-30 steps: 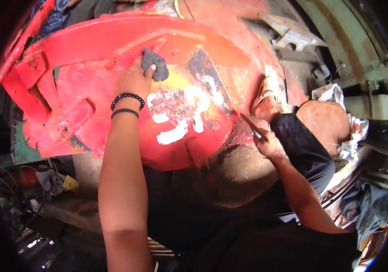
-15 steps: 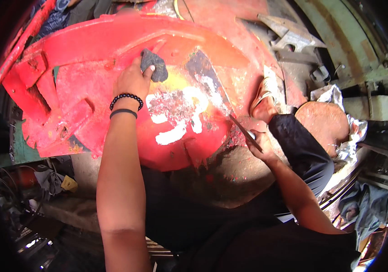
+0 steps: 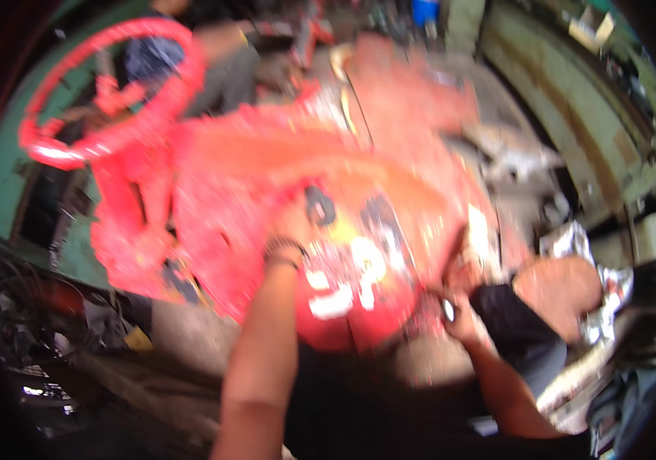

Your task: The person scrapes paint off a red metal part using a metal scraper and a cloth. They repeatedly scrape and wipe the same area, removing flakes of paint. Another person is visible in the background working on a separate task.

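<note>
My left hand (image 3: 295,222), with bead and dark bands at its wrist, is closed on a dark grey pad (image 3: 319,205) that looks like a rag or abrasive pad. It rests on a large red-painted metal part (image 3: 220,184). Beside the pad are a yellowish stain, a dark bare patch (image 3: 380,212) and bright glare spots. My right hand (image 3: 462,323), at the part's near right edge, grips a thin, flat, brownish strip (image 3: 437,292); its exact kind is blurred. The earlier frame shows the strip more sharply.
A red ring-shaped frame (image 3: 82,57) rises at far left, with another person's dark trousers (image 3: 226,83) behind. My sandalled foot (image 3: 466,264) is by the part's right edge. Farther right lie a round brown piece (image 3: 562,295) on foil and a grey metal piece (image 3: 516,153).
The view has swung up and left, blurring the picture and bringing in the red ring and the person behind. Both hands keep their holds; the pad stays near the same stained area.
</note>
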`<state>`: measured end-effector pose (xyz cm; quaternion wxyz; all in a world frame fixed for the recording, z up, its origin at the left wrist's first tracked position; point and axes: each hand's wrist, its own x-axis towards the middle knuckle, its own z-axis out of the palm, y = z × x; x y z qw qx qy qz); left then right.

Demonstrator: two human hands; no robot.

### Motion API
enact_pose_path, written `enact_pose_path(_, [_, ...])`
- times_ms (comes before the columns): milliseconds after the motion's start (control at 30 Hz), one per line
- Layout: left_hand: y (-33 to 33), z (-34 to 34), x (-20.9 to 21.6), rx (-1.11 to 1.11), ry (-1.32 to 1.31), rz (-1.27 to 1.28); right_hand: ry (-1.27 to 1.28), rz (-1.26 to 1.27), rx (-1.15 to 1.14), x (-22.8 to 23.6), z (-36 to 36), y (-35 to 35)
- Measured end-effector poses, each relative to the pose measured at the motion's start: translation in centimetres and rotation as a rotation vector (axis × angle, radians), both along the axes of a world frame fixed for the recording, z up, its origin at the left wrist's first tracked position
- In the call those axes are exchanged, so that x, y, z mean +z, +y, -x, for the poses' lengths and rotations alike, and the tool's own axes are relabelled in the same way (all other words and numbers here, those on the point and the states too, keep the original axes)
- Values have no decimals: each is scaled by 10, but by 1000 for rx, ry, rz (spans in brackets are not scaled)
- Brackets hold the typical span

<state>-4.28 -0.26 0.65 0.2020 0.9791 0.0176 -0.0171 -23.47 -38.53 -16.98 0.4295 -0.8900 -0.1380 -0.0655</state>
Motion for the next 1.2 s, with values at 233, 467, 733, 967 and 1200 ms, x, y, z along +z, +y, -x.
enact_pose_path(233, [-2,11,20,50,-33,29,714,349,-302,-23,42,12])
enact_pose_path(467, [-20,17,28,-5,-133,32,202,229,-33,55,22,23])
enact_pose_path(733, [-32,22,32,-30,-159,-26,-198,717,-229,357,-136,67])
enact_pose_path(967, [-14,14,38,2,129,107,-450,1078,-472,589,-228,168])
enact_pose_path(1200, [-9,12,48,-13,180,134,-465,1077,-519,622,-251,220])
